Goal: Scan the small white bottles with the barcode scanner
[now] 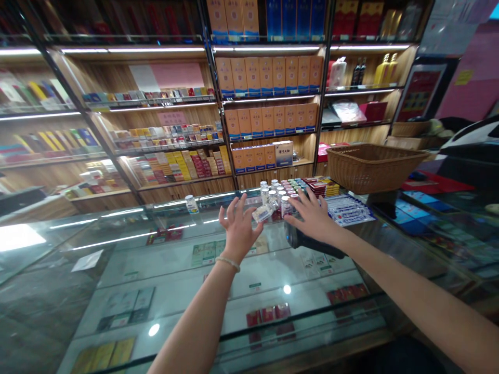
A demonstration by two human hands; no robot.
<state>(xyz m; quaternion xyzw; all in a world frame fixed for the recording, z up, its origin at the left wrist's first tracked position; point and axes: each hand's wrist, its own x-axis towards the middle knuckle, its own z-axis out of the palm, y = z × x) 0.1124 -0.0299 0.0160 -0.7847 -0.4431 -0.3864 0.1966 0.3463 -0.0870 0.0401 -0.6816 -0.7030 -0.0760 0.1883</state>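
Reaching out over the glass tabletop (175, 291) in the head view, both bare hands meet a cluster of small bottles. The left hand (238, 228) has its fingers half spread and curved, with a little see-through bottle (262, 213), tilted and pale inside, between thumb and forefinger; whether it is firmly gripped I cannot tell. The right hand (312, 215) is open, fingers fanned wide, its thumb and forefinger around or just beside a white-capped bottle (286, 206); contact is unclear. More stubby, round-shouldered white-capped bottles (265, 196) stand just behind, next to rows of small boxes (294, 185). Beneath the right hand lies a smooth, dark, rounded device (298, 238). Farther right are glossy blue-and-white packets (349, 209) and a woven wicker basket (370, 169); a lone white bottle (191, 204) stands well left, on smooth, reflective glass
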